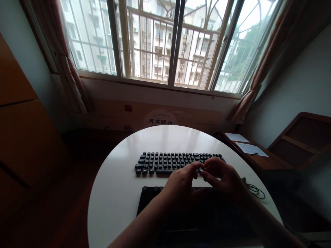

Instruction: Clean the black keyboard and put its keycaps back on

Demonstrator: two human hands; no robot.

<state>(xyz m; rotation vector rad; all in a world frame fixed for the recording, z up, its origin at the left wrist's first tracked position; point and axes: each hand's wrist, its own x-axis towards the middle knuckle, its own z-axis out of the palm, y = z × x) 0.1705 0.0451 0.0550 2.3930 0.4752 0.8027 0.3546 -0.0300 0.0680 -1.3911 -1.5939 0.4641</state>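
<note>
Keys (pixel 168 161) sit in rows beyond and left of the fingers on the table (pixel 111 193); keyboard (pixel 145 199) nearer, partly beneath. Left hand (pixel 179 181): fingers bent, tips close to the right's. Small key (pixel 200 170) between; pinch cannot be confirmed. Right hand (pixel 223 175): fingers curled, grip likewise unclear. Advisable: light fingertip contact, wrists clear of the rows.

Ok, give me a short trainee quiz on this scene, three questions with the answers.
1. True or false: the loose keycaps lie heaped in one pile on the white table.
2. Where is the coiled cable? A: on the windowsill. B: on the table's right side. C: on the floor.
3. Which is nearer the cable, the left hand or the right hand?

Key: 1. False, they lie in rows. 2. B. 3. Right hand.
</note>
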